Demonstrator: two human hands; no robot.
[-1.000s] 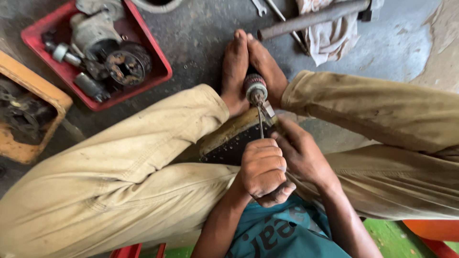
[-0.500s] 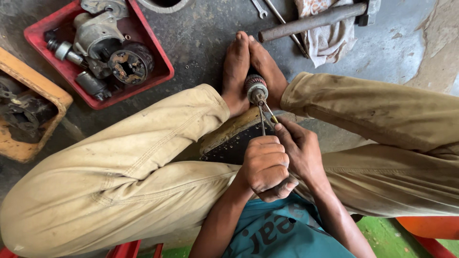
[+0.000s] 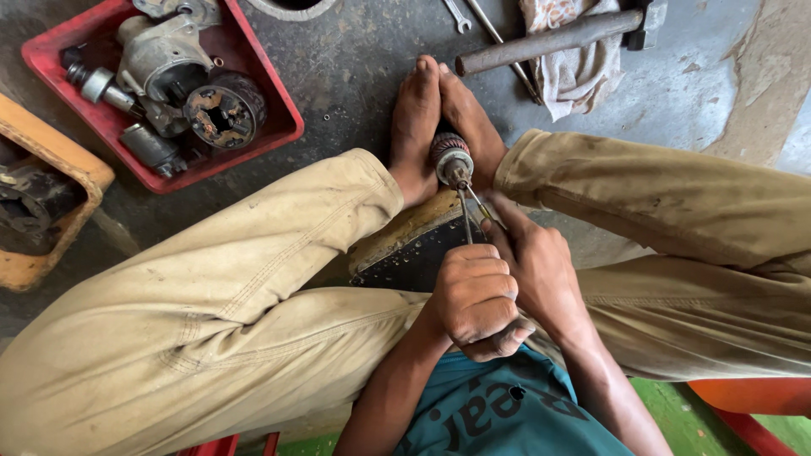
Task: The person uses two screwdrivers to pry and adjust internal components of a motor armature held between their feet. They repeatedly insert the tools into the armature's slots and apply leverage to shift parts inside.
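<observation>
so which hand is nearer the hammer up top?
Right. The right hand sits below the hammer, fingers toward the armature; the left hand is lower, farther back.

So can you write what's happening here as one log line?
left hand: fist around thin tool | right hand: beside it, steadying | armature: clamped between bare feet | red tray: motor parts

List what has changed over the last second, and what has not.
Little moved. The left hand, fisted around the tool shaft, crept slightly toward the motor armature clamped between the bare feet. The right hand kept its place beside the shaft, fingers near the tip. Nothing was picked up or released. The red tray of motor parts and the hammer lie as before.
</observation>
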